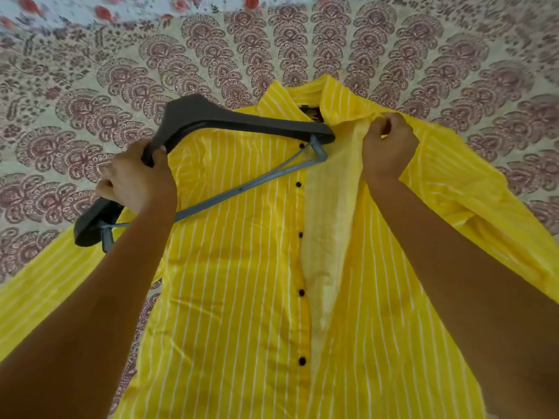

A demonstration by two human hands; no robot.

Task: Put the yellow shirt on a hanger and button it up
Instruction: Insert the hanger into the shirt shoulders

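A yellow shirt with thin white stripes lies face up on a patterned bedspread, collar at the far end. Its front is unbuttoned, and several black buttons run down the left placket. My left hand grips a dark grey hanger with a blue-grey lower bar, holding it above the shirt's left shoulder. The hanger's right tip sits at the collar opening. My right hand pinches the right front panel near the collar and lifts it, showing the paler inside of the fabric.
The bedspread with maroon paisley print covers the whole surface around the shirt. A second floral cloth with red flowers lies at the far edge. The shirt's sleeves spread out to both sides.
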